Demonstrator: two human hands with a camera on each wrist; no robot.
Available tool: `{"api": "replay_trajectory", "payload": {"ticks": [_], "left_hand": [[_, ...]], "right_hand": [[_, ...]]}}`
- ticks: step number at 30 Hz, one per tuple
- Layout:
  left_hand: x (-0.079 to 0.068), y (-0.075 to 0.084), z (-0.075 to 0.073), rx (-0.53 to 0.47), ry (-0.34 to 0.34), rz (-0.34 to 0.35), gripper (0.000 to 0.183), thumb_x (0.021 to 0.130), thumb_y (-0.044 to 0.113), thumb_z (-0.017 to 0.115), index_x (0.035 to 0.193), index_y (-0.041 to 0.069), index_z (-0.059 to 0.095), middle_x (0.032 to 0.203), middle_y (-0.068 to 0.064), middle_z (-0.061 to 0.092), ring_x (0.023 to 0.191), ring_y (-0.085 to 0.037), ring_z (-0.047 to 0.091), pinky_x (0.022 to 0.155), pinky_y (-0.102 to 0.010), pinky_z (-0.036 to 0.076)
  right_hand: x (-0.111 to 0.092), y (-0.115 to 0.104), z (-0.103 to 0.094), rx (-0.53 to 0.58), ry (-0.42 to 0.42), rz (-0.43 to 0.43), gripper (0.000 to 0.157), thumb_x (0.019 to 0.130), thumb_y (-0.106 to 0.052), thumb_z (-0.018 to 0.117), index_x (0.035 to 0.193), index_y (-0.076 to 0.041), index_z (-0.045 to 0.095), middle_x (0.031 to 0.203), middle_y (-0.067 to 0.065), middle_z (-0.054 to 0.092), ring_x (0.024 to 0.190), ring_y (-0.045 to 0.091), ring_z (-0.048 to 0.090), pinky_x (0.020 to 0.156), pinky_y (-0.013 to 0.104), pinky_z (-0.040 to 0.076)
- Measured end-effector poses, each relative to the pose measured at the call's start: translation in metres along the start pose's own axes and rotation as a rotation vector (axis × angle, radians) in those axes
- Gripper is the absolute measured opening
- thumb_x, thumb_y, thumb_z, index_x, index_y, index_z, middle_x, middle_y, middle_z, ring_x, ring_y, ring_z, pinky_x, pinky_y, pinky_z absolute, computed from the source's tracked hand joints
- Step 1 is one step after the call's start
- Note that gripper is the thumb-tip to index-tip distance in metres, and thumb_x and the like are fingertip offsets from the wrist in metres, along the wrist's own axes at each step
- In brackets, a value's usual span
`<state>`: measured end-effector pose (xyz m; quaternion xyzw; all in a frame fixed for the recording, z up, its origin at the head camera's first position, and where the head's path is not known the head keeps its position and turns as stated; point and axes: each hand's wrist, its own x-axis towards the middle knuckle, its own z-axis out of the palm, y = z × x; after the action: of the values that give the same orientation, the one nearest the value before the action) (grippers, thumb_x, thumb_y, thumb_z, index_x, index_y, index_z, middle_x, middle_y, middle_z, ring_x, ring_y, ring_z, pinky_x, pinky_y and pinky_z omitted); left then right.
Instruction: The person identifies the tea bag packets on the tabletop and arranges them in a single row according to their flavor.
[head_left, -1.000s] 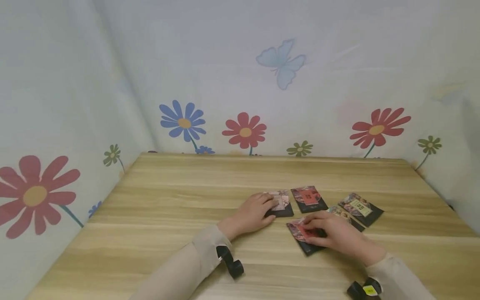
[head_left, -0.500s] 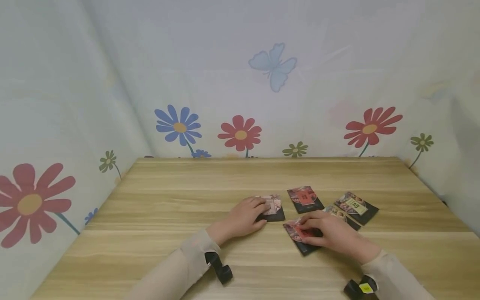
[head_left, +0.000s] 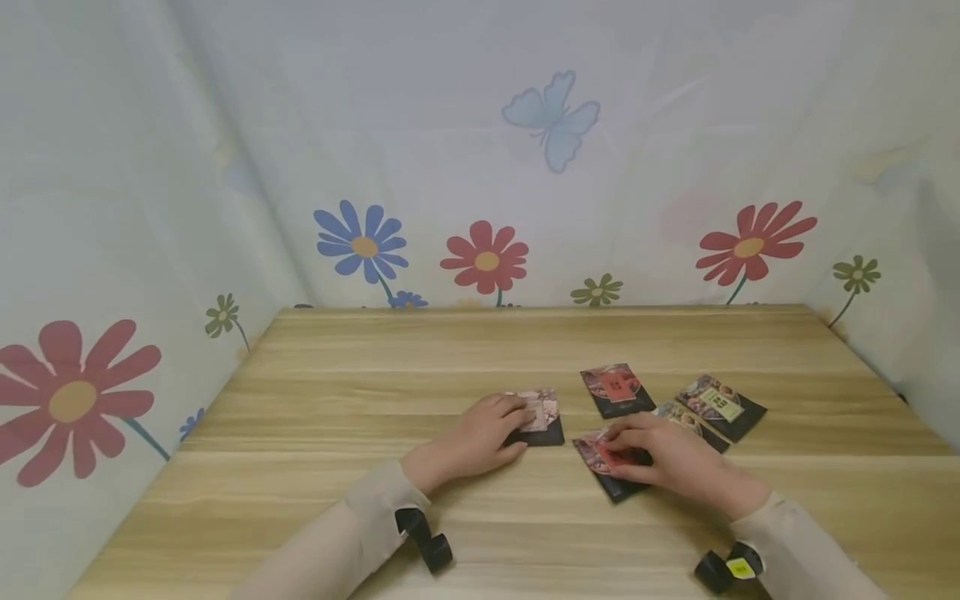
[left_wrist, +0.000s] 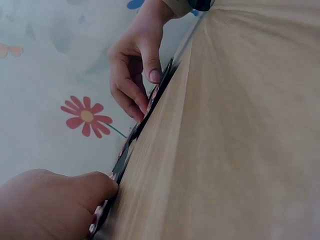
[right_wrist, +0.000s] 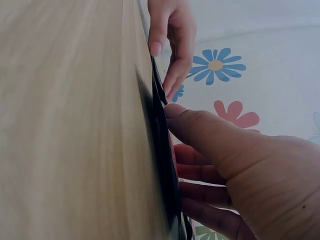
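A floral-print curtain (head_left: 450, 150) hangs behind a wood-grain bench (head_left: 337, 367) where a person in beige sleeves (head_left: 337, 525) works at five flat, dark packets, all on the right half of the surface. The left hand (head_left: 476, 437) lies palm down over a pale-labelled packet (head_left: 551, 432), fingers loosely extended across its face, thumb at the near edge, resting on it rather than closed around it. The right hand (head_left: 678, 462) touches a red-labelled packet (head_left: 615, 487) near the front of the group, its fingers laid fairly straight on the face and the thumb at an edge, with no firm grip apparent. Just beyond sits a second red-labelled packet (head_left: 617, 390), untouched; to the right, a yellow-labelled packet (head_left: 722, 407) lies close beside a partly hidden packet (head_left: 697, 425), its label covered by the right hand. Black wrist mounts (head_left: 431, 542) hang below both cuffs, one bearing a small yellow tag (head_left: 741, 568). The step in hand appears to be placing or straightening the two touched packets, which sit apart and at different angles; the next move would seem to call for light fingertip pressure, enough to slide or turn each one flat without creasing it.
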<state>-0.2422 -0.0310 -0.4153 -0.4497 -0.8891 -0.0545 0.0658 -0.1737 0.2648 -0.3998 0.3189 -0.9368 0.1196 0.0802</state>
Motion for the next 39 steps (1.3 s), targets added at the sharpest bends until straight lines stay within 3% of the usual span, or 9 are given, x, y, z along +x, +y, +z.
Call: {"api": "replay_trajectory", "payload": {"ticks": [12, 23, 39], "left_hand": [[-0.017, -0.001, -0.007, -0.016, 0.022, 0.036, 0.045, 0.096, 0.035, 0.056, 0.133, 0.010, 0.055, 0.138, -0.010, 0.054, 0.131, -0.026, 0.048, 0.115, -0.038, 0.037], [-0.028, 0.001, -0.010, -0.003, -0.005, 0.024, 0.045, 0.096, 0.037, 0.054, 0.134, 0.012, 0.055, 0.139, -0.009, 0.053, 0.131, -0.026, 0.048, 0.114, -0.039, 0.038], [-0.048, 0.000, -0.012, 0.015, 0.006, 0.056, 0.046, 0.095, 0.037, 0.055, 0.134, 0.011, 0.056, 0.139, -0.010, 0.053, 0.131, -0.027, 0.048, 0.115, -0.040, 0.037]], "right_hand": [[0.001, 0.002, -0.001, -0.004, -0.008, 0.001, 0.023, 0.083, -0.033, 0.073, 0.099, -0.017, 0.073, 0.112, 0.000, 0.066, 0.101, 0.020, 0.064, 0.082, 0.039, 0.057], [0.001, 0.002, -0.002, -0.006, -0.023, 0.014, 0.024, 0.083, -0.033, 0.073, 0.100, -0.016, 0.073, 0.113, 0.002, 0.066, 0.102, 0.020, 0.063, 0.082, 0.039, 0.057], [0.000, 0.002, 0.001, 0.007, 0.009, -0.010, 0.024, 0.083, -0.033, 0.073, 0.100, -0.016, 0.073, 0.113, 0.001, 0.067, 0.102, 0.019, 0.064, 0.083, 0.039, 0.057]]}}
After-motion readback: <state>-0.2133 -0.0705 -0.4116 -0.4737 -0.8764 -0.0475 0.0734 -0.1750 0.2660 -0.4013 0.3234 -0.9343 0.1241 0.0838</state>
